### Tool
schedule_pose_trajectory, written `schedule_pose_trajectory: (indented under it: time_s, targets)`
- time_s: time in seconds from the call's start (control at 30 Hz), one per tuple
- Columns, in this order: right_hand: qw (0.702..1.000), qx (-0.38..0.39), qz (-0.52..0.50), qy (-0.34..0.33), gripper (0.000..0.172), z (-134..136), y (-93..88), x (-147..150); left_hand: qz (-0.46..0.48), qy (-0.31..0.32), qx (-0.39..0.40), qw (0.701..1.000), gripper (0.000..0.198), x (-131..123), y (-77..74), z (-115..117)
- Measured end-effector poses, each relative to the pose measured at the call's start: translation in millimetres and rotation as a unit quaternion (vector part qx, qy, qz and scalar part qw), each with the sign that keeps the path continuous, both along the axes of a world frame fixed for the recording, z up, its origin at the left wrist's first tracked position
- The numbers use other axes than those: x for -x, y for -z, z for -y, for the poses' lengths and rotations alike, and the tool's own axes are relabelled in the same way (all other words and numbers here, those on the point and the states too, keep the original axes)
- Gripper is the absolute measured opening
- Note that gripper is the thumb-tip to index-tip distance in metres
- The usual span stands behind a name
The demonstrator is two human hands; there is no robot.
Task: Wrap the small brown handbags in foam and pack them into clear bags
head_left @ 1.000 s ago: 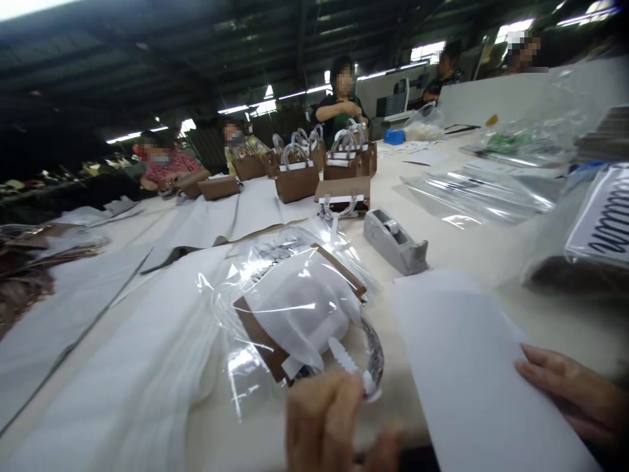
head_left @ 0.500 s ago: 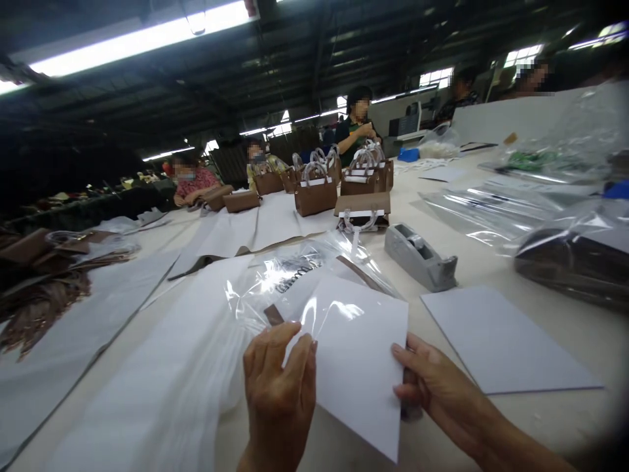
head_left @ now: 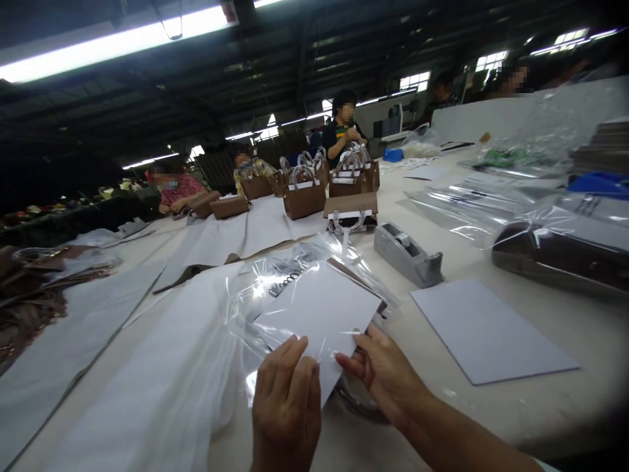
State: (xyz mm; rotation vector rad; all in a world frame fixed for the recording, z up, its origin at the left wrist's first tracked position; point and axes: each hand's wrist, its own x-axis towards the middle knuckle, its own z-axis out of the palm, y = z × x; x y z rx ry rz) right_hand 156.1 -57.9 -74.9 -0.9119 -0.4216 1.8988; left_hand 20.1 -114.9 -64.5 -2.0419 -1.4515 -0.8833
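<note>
A white card sheet (head_left: 319,305) lies mostly inside a clear plastic bag (head_left: 240,298), over a brown handbag whose edge (head_left: 356,280) shows beside it. My left hand (head_left: 287,400) is closed at the bag's near left edge, with thumb and fingers pinching the plastic. My right hand (head_left: 386,370) grips the card's near right edge between thumb and fingers. Below that hand, a plastic-wrapped handle (head_left: 361,396) curves out, partly hidden. Just beyond the bag stands a grey tape dispenser (head_left: 407,255).
Another white card stack (head_left: 491,331) lies at right, with a plastic-covered brown bag (head_left: 555,252) behind it. Several brown handbags (head_left: 304,200) stand farther back. White sheeting (head_left: 147,367) covers the left. Across the table, a person (head_left: 344,128) works among the handbags.
The white card has slid away from me and leftward, deeper into the plastic bag. My right hand moved left with it; my left hand stays at the bag's edge. The view has shifted slightly right.
</note>
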Motion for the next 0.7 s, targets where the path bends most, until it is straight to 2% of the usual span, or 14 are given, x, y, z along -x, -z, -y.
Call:
schedule_pose_trajectory:
  time_s: [0.1,0.17,0.23,0.3,0.33,0.37,0.4,0.47,0.5,0.53,0.57,0.6,0.7]
  targets:
    - [1.0,-0.003,-0.021,0.003,0.033,-2,-1.9,10,-0.037,0.027,0.048,0.998,0.021,1,9.7,-5]
    - [0.999,-0.018,-0.02,-0.032,0.03,1,0.1,3,-0.081,0.039,0.053,0.995,0.031,7,15.8,-11]
    - [0.995,-0.053,0.035,-0.081,0.029,3,4.5,-18,-0.112,0.054,0.036,0.992,0.035,17,21.1,-17]
    - [0.974,-0.126,0.153,-0.115,0.033,1,11.4,-55,-0.116,0.075,0.023,0.99,0.034,25,25.4,-24]
    - [0.948,-0.179,0.233,-0.126,0.035,-2,15.8,-80,-0.109,0.084,0.021,0.99,0.034,28,27.0,-26]
    - [0.907,-0.241,0.317,-0.139,0.038,-5,20.8,-107,-0.101,0.09,0.024,0.99,0.034,30,28.2,-28]
    - [0.848,-0.302,0.409,-0.148,0.039,-10,26.6,-137,-0.092,0.093,0.029,0.991,0.034,31,29.2,-29]
    - [0.688,-0.39,0.579,-0.198,0.058,-22,40.2,-196,-0.073,0.088,0.037,0.993,0.038,31,30.7,-28]
    - [0.622,-0.392,0.637,-0.232,0.066,-28,47.6,-221,-0.066,0.085,0.037,0.994,0.041,30,31.5,-28]
    - [0.577,-0.381,0.669,-0.272,0.071,-36,55.0,-243,-0.062,0.081,0.034,0.994,0.044,30,32.5,-28]
    - [0.548,-0.368,0.685,-0.307,0.072,-43,61.7,-261,-0.059,0.075,0.03,0.995,0.047,31,33.6,-28]
    - [0.533,-0.358,0.689,-0.336,0.072,-50,67.2,-273,-0.059,0.069,0.024,0.996,0.051,32,34.8,-30]
    - [0.524,-0.369,0.667,-0.38,0.064,-69,73.3,-288,-0.067,0.073,0.001,0.995,0.062,43,37.0,-34]
